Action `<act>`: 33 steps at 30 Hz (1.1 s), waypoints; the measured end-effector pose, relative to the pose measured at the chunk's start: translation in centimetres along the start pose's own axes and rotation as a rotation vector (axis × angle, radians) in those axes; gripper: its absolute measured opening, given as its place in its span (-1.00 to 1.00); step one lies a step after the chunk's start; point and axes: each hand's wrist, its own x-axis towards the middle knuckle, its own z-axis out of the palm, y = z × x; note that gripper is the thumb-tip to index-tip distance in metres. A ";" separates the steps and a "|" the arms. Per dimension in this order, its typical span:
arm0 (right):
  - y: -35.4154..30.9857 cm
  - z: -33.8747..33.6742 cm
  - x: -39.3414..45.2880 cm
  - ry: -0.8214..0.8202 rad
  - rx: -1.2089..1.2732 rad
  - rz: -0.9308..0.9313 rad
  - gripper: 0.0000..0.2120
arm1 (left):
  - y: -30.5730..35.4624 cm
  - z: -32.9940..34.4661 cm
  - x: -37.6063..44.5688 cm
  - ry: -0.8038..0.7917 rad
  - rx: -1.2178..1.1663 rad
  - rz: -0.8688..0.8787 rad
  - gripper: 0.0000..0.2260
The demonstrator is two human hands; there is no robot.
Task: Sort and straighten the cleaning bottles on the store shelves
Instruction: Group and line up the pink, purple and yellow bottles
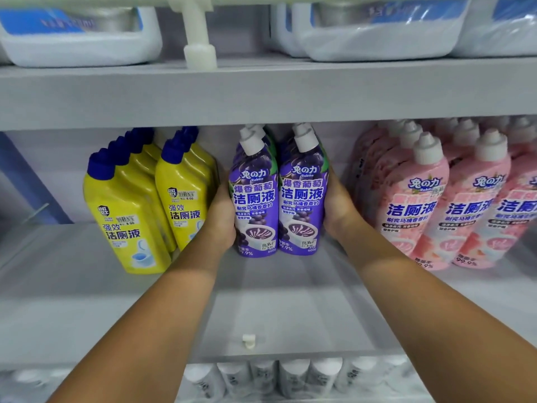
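We have the two front purple bottles standing side by side on the middle shelf, between the yellow bottles and the pink bottles; our left hand presses the outer side of the left one and our right hand the outer side of the right one, so the pair is squeezed between our palms; the fingers reach behind the bottles and are hidden, so we cannot tell how far they curl. To do this step well, we judge it best to keep even pressure from both sides, slide the pair without tipping, keep the labels facing forward, and line the fronts up with the rows on either side; the tall, narrow bottles would likely topple if pushed high up. All caps look closed; contents are not visible through the opaque walls; more purple bottles stand behind; large white jugs sit on the shelf above.
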 end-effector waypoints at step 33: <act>3.6 -3.9 -5.5 0.044 -0.717 -0.553 -0.68 | -4.3 -3.7 -5.2 0.074 0.632 0.398 -0.67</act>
